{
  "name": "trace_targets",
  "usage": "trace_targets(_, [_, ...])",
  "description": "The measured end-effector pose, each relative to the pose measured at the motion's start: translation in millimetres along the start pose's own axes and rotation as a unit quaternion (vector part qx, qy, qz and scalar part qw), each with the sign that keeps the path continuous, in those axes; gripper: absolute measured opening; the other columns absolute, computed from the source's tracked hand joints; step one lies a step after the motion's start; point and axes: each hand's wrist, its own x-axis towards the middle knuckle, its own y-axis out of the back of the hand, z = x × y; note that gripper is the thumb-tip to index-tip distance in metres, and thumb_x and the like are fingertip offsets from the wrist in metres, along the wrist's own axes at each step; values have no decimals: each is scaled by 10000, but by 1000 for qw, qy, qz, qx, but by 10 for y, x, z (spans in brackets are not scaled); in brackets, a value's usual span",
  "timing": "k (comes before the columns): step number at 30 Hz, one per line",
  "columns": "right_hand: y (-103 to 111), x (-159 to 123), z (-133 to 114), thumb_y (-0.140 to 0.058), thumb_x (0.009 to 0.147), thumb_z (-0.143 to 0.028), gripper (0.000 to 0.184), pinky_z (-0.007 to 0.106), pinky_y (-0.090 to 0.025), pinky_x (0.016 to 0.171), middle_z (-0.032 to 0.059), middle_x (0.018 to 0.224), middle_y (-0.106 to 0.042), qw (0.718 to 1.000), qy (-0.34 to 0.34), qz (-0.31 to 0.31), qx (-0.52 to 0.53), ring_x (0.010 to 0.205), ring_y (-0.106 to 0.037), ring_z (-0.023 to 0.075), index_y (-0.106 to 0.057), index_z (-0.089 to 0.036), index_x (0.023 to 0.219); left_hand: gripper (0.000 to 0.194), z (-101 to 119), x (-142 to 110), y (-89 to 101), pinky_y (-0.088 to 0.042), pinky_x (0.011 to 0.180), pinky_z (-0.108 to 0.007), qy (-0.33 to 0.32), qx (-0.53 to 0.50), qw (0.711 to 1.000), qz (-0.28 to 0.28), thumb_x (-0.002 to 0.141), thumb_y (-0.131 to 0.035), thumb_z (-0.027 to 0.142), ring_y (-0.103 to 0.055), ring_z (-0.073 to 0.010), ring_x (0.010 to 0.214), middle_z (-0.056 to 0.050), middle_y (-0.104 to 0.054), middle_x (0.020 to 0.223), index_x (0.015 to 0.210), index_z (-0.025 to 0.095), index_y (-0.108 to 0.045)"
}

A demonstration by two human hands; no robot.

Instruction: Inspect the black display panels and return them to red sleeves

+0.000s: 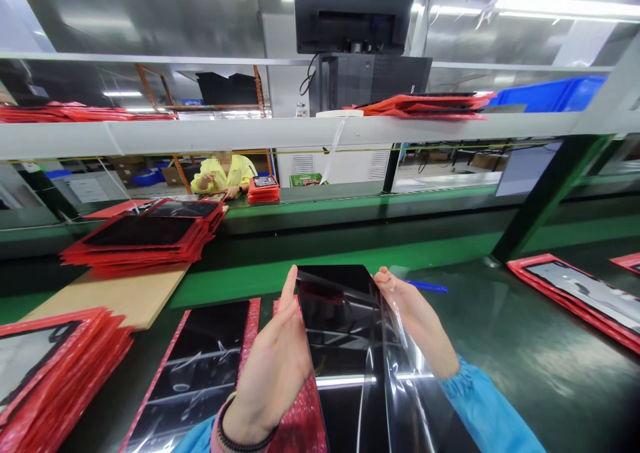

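1. The black screen (343,353) is held up in front of the person, above the table (490,326), between the two hands.
2. The left hand (273,366) is partly open, its palm along the screen's left edge and its fingers pointing upward; it has hold of that side.
3. The right hand (417,316) is near the screen's upper right corner, fingertips closed in a pinch on a clear film (407,366) that hangs along the screen's right side.
4. Red bubble wrap (303,419) lies below the left hand, partly hidden by it.
5. Left of that, a second screen (200,366) lies flat on red wrap, reflecting the lights.
6. A blue pen (429,286) lies on the table just beyond the right hand.
7. At the near left is a pile of red packets (100,366); behind it, a taller stack (145,236) sits on a wooden board (155,296).
8. Well to the right lie more red packets with a grey panel (583,293) on top.
9. Across the table, a person in a yellow top (243,167) sits beside a small red stack (263,190).
10. On the shelf (225,136) above, a monitor (350,6) stands over a computer case (373,79).
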Motion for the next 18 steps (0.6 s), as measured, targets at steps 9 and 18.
trace_targets(9, [97,-10,29,-684,580,-40,339,317,-558,782,-21,820,-712,999,-36,20,-15,859,-682,199,-643,-248,845,545,-14,28,11,-81,1174,-266,-19,57,998,16,881,-512,324,-94,-108,1453,175,-361,1507,1407,398,-386])
trace_targets(18, [47,-92,54,-716,569,-93,511,320,-489,930,-17,1227,-688,998,1,42,-39,1135,-606,194,-652,-298,1033,950,-94,16,13,-255,1129,-321,-16,163,986,10,714,-693,91,-225,-204,1433,96,-220,1583,1459,442,-220])
